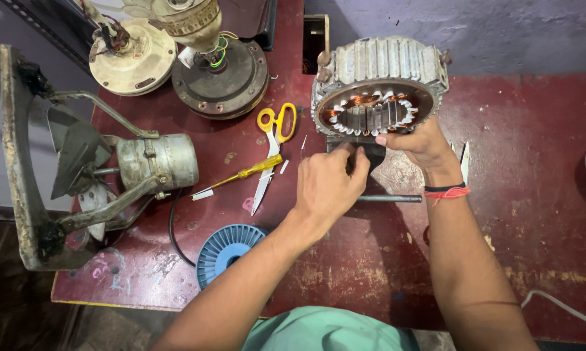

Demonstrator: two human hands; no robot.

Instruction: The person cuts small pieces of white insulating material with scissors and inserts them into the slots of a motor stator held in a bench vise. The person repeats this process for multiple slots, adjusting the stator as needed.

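Pinching something small and pale, too small to tell, the left hand (329,185) works with fingers closed just below a ribbed motor stator (377,84) at upper centre of the frame, while the right hand (420,144) grips the stator's lower rim, thumb on the edge. Copper windings already fill its slots, white insulation strips showing around the bore; how many slots are left cannot be told. Outward lie yellow-handled scissors (273,143), a yellow screwdriver (244,174), a blue fan wheel (225,250), and, at left, a dismantled exhaust fan (111,169). The worn red workbench (533,214) stands against a grey wall (501,32).
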